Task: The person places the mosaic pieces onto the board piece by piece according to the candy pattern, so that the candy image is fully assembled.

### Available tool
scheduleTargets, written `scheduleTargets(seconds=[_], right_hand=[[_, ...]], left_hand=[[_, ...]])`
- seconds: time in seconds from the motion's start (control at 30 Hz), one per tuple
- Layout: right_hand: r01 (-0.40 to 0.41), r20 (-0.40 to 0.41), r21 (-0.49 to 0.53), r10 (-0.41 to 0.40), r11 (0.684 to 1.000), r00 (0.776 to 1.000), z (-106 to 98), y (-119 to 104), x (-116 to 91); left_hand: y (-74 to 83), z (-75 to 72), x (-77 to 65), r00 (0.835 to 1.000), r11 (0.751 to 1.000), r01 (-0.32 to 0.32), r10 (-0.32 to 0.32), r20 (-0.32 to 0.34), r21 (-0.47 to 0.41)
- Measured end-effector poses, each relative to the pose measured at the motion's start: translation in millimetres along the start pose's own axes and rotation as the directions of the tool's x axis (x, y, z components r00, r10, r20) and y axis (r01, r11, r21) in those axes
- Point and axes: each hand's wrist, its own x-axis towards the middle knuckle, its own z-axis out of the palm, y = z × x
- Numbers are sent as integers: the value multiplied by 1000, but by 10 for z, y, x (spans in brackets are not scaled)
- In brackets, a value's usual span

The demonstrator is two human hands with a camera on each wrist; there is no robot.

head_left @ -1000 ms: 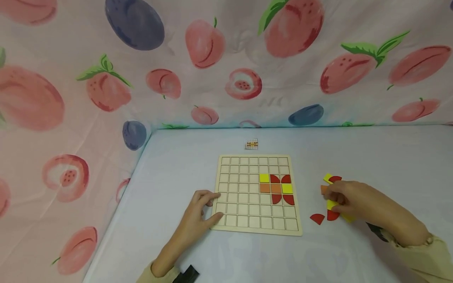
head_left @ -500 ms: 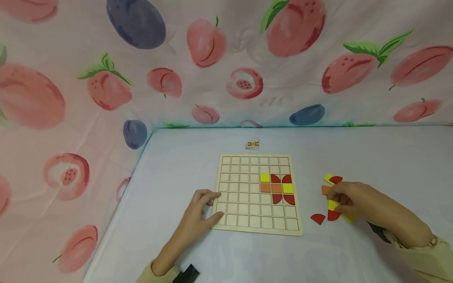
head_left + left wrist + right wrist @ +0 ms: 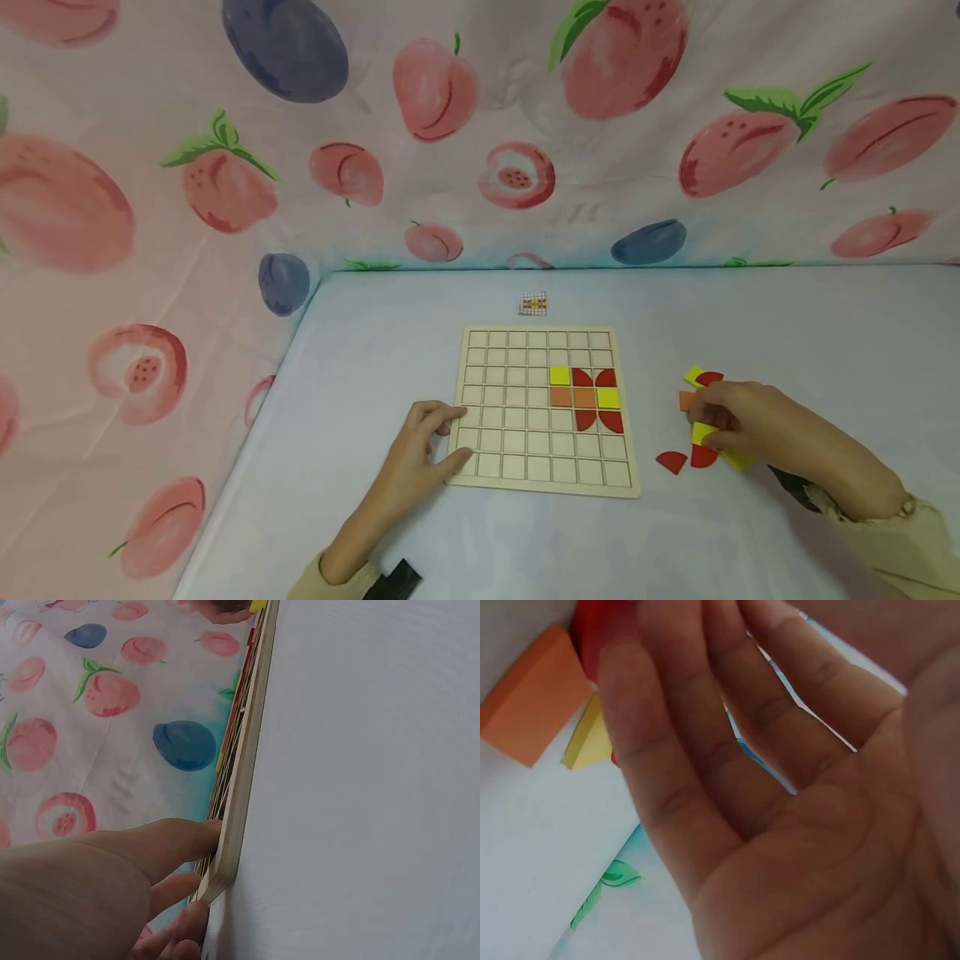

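Observation:
A pale wooden grid board (image 3: 517, 433) lies on the table. Its right half holds an inlay of red quarter-circles, yellow squares and orange squares. At the board's lower left, my left hand (image 3: 412, 458) rests its relaxed fingers and thumb on the edge; the left wrist view shows the thumb (image 3: 202, 838) against the board's side. My right hand (image 3: 772, 425) bends over a loose pile to the right. Its thumb touches a yellow piece (image 3: 702, 432), while an orange piece (image 3: 536, 697) lies beside the fingers. The fingertips are partly hidden, so any grip is unclear.
Close to my right hand lie red quarter-circles, one set apart (image 3: 671, 462), and more yellow pieces (image 3: 738, 460). A small pattern card (image 3: 533, 303) sits behind the board. Fruit-print cloth (image 3: 517, 175) hangs at the back and left of the table.
Small shifts in the right fingers over the pile leave slightly more of the yellow piece by the thumb showing. The left hand and board look the same.

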Motion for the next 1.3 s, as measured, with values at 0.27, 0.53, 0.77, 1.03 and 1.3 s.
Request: scheduleTargets(seconds=[0.27,0.53,0.77,1.03,1.3], right_hand=[[39,-74,-1,-39,999,996,12,-108,12],[63,-113,12,-62,998,992,7,-257,90],[142,-174,-12,-142,990,975,-7,-428,205],[182,-171,-13,-182,983,968,2,-595,348],[252,-178,12,-246,968,953,42,-729,468]], left_hand=[[-9,0,0,1000,1000,5,-5,-2,0],[-27,8,-3,1000,1000,-4,4,0,7],[-22,7,1,1000,1000,-7,7,4,1],[-16,6,8,1000,1000,-14,14,1,3],[-12,9,9,1000,1000,-15,15,3,5]])
